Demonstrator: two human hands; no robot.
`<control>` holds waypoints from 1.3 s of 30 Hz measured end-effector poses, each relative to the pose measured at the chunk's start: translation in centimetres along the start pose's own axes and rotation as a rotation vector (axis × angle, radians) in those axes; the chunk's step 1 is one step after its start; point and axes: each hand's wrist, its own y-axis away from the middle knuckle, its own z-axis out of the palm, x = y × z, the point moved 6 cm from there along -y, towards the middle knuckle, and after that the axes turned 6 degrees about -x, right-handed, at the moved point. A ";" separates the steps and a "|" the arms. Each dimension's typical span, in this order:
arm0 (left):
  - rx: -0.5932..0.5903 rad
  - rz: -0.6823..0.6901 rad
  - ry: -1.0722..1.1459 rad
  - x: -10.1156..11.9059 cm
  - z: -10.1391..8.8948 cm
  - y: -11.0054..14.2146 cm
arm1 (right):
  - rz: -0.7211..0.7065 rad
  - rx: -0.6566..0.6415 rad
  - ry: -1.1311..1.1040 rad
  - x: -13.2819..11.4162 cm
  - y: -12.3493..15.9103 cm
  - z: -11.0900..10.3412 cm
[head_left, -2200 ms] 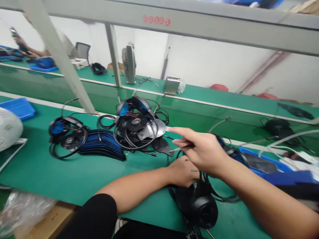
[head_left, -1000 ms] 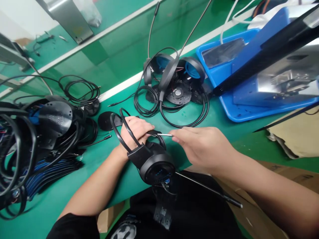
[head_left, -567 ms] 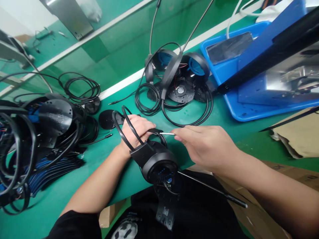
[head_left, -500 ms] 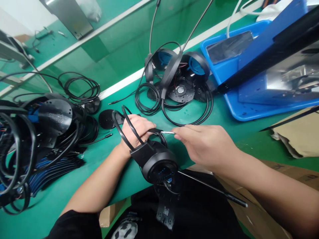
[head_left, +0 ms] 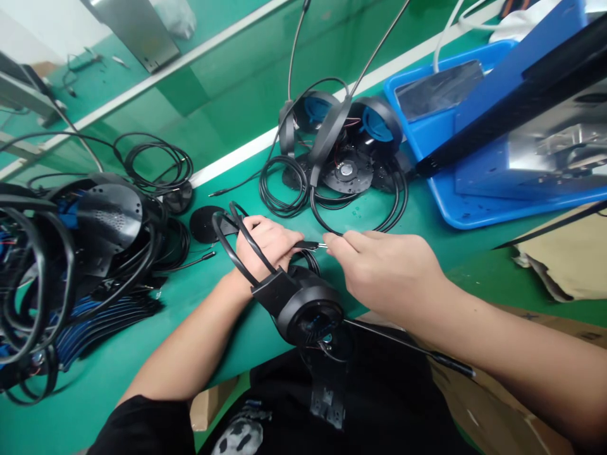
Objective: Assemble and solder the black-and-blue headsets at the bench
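A black headset (head_left: 306,309) hangs over my left wrist by its headband, its earcup near the bench's front edge. My left hand (head_left: 265,243) is closed around the headset's cable and pinches its black audio plug (head_left: 310,245). My right hand (head_left: 386,272) is closed in a pinch right at the plug's metal tip; what its fingertips grip is hidden. A thin black microphone boom (head_left: 408,347) sticks out to the right below my right forearm.
On the green bench (head_left: 156,316) another open headset with blue inner cups and coiled cable (head_left: 346,158) lies behind my hands. A heap of headsets and blue-black parts (head_left: 80,253) fills the left. A blue tray (head_left: 450,208) with a metal fixture stands right. Cardboard (head_left: 564,259) lies at right.
The view dropped from the far benches to my hands. Over the last second my right fingertips moved left along the metal tip until they reach the plug; my left hand stayed put.
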 end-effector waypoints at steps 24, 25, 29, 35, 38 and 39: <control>-0.120 -0.076 0.030 -0.4 0.0 -0.6 | -0.058 0.127 0.030 0.0 -0.4 -0.1; -0.115 -0.073 0.038 -0.4 0.0 -0.6 | -0.055 0.132 0.038 0.0 -0.3 -0.1; -0.071 -0.060 0.070 -0.5 0.0 -0.5 | -0.019 0.142 0.072 -0.5 0.0 0.0; -0.061 -0.067 0.096 -0.7 0.0 -0.2 | 0.022 0.142 0.093 -0.8 0.3 0.0; -0.027 -0.016 0.117 -0.9 -0.2 -0.2 | 0.018 0.133 0.096 -0.5 0.2 -0.2; -0.016 0.003 0.121 -1.0 -0.2 -0.2 | 0.017 0.124 0.097 -0.4 0.2 -0.3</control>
